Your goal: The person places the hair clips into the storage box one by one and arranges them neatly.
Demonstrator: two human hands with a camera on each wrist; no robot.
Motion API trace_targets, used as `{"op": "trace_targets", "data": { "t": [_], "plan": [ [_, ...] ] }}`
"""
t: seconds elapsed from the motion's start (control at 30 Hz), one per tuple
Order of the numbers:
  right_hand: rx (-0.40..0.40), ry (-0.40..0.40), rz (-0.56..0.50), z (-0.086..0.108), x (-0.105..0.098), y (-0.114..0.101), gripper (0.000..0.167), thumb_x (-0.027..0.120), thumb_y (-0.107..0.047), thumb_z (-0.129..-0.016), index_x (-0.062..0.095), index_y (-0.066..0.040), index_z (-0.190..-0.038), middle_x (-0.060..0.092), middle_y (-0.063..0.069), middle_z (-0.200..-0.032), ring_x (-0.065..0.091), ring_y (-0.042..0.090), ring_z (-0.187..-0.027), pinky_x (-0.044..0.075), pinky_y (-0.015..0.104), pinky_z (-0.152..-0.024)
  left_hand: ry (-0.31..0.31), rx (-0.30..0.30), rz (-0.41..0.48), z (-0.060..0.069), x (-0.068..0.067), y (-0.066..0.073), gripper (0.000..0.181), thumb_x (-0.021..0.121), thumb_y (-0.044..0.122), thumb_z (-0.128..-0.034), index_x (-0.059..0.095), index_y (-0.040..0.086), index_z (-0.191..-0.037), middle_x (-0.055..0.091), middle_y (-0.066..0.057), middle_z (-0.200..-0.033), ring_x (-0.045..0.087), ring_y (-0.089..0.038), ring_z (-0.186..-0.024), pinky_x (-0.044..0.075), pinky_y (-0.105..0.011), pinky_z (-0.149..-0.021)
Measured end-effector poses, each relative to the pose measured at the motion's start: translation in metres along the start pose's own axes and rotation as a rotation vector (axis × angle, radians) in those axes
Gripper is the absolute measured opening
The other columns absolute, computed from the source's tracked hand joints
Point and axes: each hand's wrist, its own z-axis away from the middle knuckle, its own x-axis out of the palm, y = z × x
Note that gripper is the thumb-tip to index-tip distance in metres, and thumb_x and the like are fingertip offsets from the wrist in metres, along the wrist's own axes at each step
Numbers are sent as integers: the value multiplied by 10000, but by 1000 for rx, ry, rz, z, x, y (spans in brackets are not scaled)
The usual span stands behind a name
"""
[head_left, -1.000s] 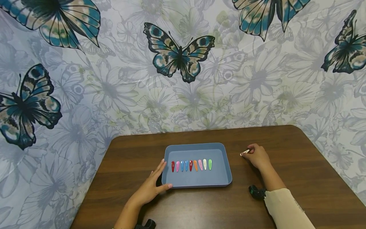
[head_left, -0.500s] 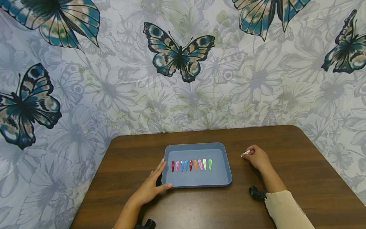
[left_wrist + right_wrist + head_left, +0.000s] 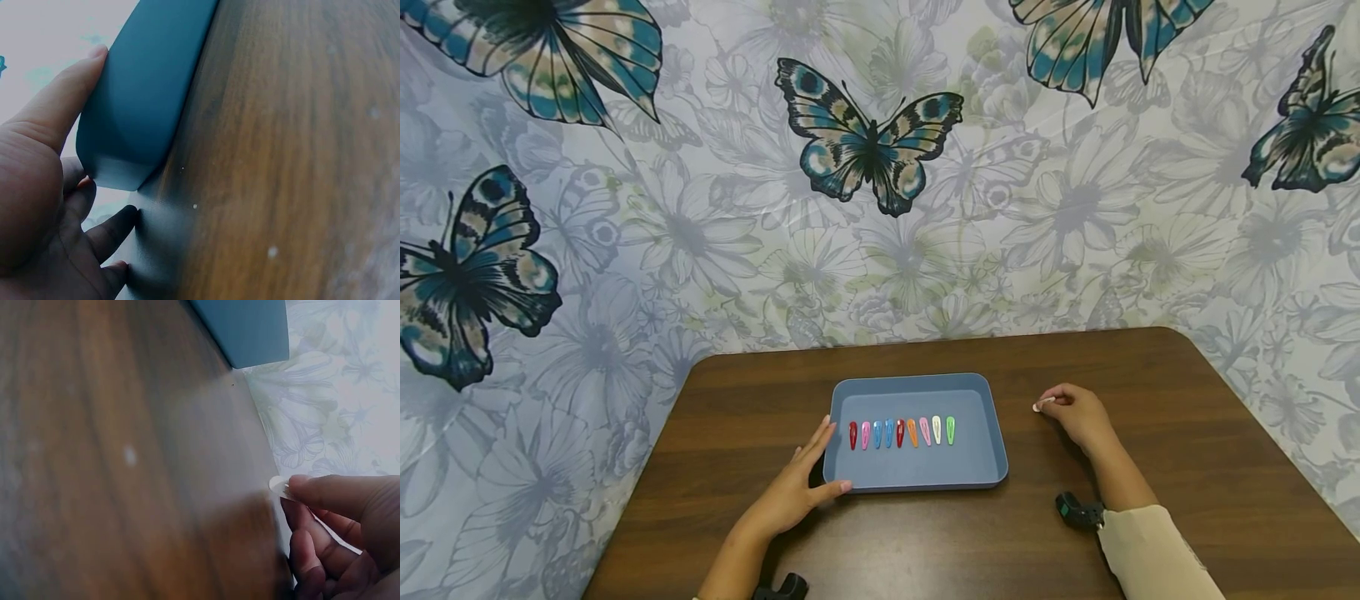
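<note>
A blue-grey tray (image 3: 917,477) lies on the table with a row of snap hair clips (image 3: 900,433) across it, in red, pink, blue, orange, white and green. At its left end, my left hand (image 3: 792,493) touches the tray with spread fingers, the thumb on the near rim. The left wrist view has that thumb (image 3: 69,94) against the tray's wall (image 3: 140,94). Right of the tray, just over the table, my right hand (image 3: 1078,414) pinches a white hair clip (image 3: 1042,403) between thumb and fingers. Only the clip's pale rounded end (image 3: 277,484) shows in the right wrist view.
The brown wooden table (image 3: 917,542) has rounded far corners. Behind it hangs a cloth backdrop (image 3: 737,283) printed with flowers and butterflies. Black wrist devices (image 3: 1078,510) sit on both wrists.
My right hand has shifted slightly right and turned a little, so less of the white hair clip shows. The left hand, the tray and its clips stay in place.
</note>
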Motion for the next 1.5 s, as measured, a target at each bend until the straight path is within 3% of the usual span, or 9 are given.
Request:
{"op": "trace_targets", "data": {
  "t": [0.27, 0.37, 0.53, 0.67, 0.8, 0.93, 1.03, 1.3, 1.5],
  "plan": [
    [15, 2, -45, 1, -2, 1, 226, 635, -256, -1002, 689, -53, -1085, 740, 89, -997, 573, 165, -854, 436, 293, -727, 3, 6, 4, 0, -1, 1, 988, 728, 511, -889, 122, 299, -1640, -4, 66, -1727, -3, -372, -1583, -29, -690, -1223],
    [-2, -6, -63, 0, -1, 2, 241, 629, -242, -1006, 696, -39, -1119, 748, 115, -1040, 613, 201, -934, 449, 318, -790, 5, 4, 5, 0, -1, 1, 988, 730, 505, -889, 122, 299, -1640, -3, 67, -1727, -9, -382, -1581, -28, -698, -1217],
    [3, -31, -94, 1, -1, 4, 356, 591, -306, -1033, 680, -60, -1275, 672, 204, -1311, 570, 378, -1244, 450, 510, -1005, 5, 4, 4, 0, 0, 0, 988, 729, 507, -889, 122, 298, -1640, -1, 67, -1727, -8, -389, -1580, -28, -703, -1214],
    [17, -50, -137, 2, -2, 2, 407, 517, -301, -1069, 604, -82, -1401, 623, 235, -1372, 550, 412, -1291, 390, 605, -1110, 3, 3, 5, 0, -1, 0, 990, 728, 514, -887, 120, 303, -1639, -4, 71, -1726, -5, -375, -1583, -31, -689, -1223],
    [-5, -33, -149, 4, -2, -4, 413, 527, -241, -1065, 568, -53, -1431, 697, 217, -1232, 669, 289, -1089, 495, 489, -1021, 0, 5, 9, 1, -1, 0, 990, 729, 511, -889, 116, 305, -1639, -11, 76, -1725, 3, -354, -1586, -34, -668, -1236],
    [-45, -33, -210, 5, 0, -10, 374, 620, -201, -1017, 600, 24, -1315, 733, 149, -1040, 679, 125, -881, 539, 278, -817, 1, 4, 11, 0, -1, 0, 984, 729, 499, -894, 116, 305, -1639, -9, 73, -1726, -4, -360, -1585, -34, -678, -1230],
    [-66, -31, -248, 5, 2, -14, 335, 663, -203, -991, 621, 46, -1211, 704, 78, -937, 647, 99, -820, 522, 234, -725, 4, 2, 14, 0, 0, 0, 979, 730, 489, -898, 119, 302, -1640, -6, 71, -1726, -11, -373, -1583, -36, -691, -1221],
    [-55, -23, -222, 7, 3, -17, 379, 666, -351, -987, 700, -29, -1185, 619, 28, -975, 566, 144, -884, 508, 270, -758, 4, -1, 8, 1, 0, 1, 982, 729, 501, -895, 118, 306, -1639, -11, 82, -1724, -16, -381, -1581, -36, -691, -1221],
    [-72, -36, -302, 9, 1, -22, 377, 656, -279, -1000, 679, 36, -1205, 724, 134, -1031, 682, 67, -842, 577, 235, -785, 9, -3, -4, 1, 0, 1, 976, 729, 487, -900, 121, 301, -1640, -4, 67, -1726, -8, -381, -1582, -35, -693, -1219]
  ]
}}
